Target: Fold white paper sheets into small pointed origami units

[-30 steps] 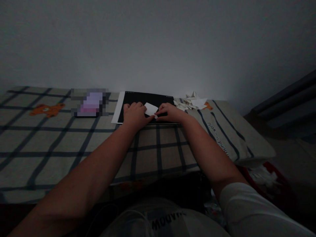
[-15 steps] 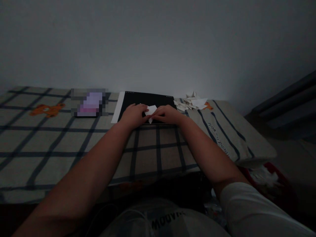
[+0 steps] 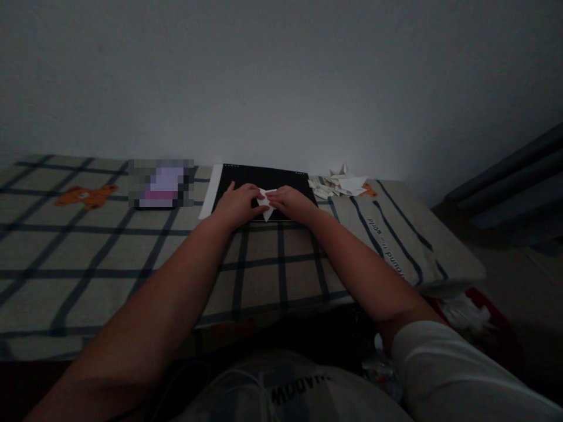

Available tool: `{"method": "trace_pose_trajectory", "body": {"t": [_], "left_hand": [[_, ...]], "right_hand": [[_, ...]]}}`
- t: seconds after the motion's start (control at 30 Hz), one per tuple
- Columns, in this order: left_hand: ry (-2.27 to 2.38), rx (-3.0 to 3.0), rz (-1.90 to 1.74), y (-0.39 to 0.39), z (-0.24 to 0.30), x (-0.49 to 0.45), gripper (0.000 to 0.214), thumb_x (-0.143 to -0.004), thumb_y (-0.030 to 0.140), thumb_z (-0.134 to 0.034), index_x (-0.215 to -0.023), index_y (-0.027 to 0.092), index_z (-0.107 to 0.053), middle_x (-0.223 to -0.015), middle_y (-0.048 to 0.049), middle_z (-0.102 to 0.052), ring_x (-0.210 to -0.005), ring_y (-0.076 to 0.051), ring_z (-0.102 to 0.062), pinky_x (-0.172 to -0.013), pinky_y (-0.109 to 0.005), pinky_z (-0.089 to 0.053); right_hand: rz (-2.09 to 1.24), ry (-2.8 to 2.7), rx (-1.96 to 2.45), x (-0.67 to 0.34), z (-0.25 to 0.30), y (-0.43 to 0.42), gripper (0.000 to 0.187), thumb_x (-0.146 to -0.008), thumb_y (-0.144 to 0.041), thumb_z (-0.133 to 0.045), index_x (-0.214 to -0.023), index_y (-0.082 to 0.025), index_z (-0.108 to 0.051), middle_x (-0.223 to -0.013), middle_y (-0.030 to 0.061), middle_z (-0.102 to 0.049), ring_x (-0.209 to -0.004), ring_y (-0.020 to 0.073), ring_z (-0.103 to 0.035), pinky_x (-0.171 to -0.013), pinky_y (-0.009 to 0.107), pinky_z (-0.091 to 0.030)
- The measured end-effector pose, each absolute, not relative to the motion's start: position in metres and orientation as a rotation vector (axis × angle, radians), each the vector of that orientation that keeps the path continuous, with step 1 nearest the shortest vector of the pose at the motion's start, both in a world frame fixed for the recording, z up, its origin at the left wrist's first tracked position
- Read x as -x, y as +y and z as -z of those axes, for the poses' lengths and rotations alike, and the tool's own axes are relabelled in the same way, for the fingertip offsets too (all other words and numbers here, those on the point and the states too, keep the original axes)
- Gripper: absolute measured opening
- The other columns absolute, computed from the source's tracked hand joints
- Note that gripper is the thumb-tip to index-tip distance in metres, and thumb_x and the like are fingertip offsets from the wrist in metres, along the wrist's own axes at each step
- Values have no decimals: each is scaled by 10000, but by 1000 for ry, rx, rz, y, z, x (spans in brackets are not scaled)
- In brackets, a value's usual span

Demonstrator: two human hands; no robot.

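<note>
A small white piece of paper (image 3: 265,207) lies on a black pad (image 3: 264,179) at the far edge of the bed, by the wall. My left hand (image 3: 238,203) presses on its left side with curled fingers. My right hand (image 3: 290,201) pinches its right side, fingertips meeting the left hand's over the paper. Most of the paper is hidden under my fingers; a folded point sticks out toward me.
A checked bedcover (image 3: 109,258) with an orange bear print (image 3: 85,195) spreads to the left. A heap of folded white paper pieces (image 3: 338,183) sits right of the pad. A blurred purple object (image 3: 160,183) lies left of it. The bed's edge drops off at right.
The paper was a flat rectangle between my hands; now it is folded smaller with a point toward me. Both hands have closed in together over it.
</note>
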State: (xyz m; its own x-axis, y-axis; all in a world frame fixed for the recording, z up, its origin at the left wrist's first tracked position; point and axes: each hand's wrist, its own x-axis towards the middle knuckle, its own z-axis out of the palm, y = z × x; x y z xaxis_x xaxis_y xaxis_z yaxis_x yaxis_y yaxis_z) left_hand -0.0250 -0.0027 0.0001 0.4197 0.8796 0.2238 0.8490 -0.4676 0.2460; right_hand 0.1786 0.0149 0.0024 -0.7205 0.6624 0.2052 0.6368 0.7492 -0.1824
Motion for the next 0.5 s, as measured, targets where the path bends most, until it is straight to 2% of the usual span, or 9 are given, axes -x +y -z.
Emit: {"method": "trace_pose_trajectory", "body": {"t": [0.17,0.27,0.4,0.5], "left_hand": [[1586,-2573,-477,-10,-3,23,330,-929,465,-597,-1167,254,-687,-1375,-65,-605,-1275,-272,-538,-1214,-578,-162],[1658,-2610,-485,-15,-6,21,346,-917,495,-613,-1158,265,-706,-1351,-60,-617,-1277,-304,-515,-1180,-561,-232],[1745,-2616,-459,-19,-7,20,362,-919,523,-605,-1165,283,-719,-1316,-54,-631,-1247,-317,-506,-1086,-502,-335],[1765,-2616,-440,-18,-6,19,365,-930,526,-588,-1179,291,-714,-1322,-51,-630,-1240,-322,-500,-1031,-487,-352]], "right_hand": [[-3,-2736,1087,-172,3,16,358,-1028,-192,-412,-1294,-113,-638,-1339,143,-649,-1192,210,-576,-1069,370,-351],[7,-2754,1098,-171,4,21,360,-1038,-217,-402,-1303,-84,-607,-1285,147,-661,-1152,204,-570,-1029,347,-356],[5,-2782,1099,-170,2,30,331,-1042,-256,-425,-1264,-107,-621,-1230,132,-679,-1101,213,-578,-999,351,-372],[13,-2801,1047,-170,3,35,326,-1046,-258,-418,-1259,-120,-622,-1246,123,-677,-1102,216,-590,-1012,357,-375]]}}
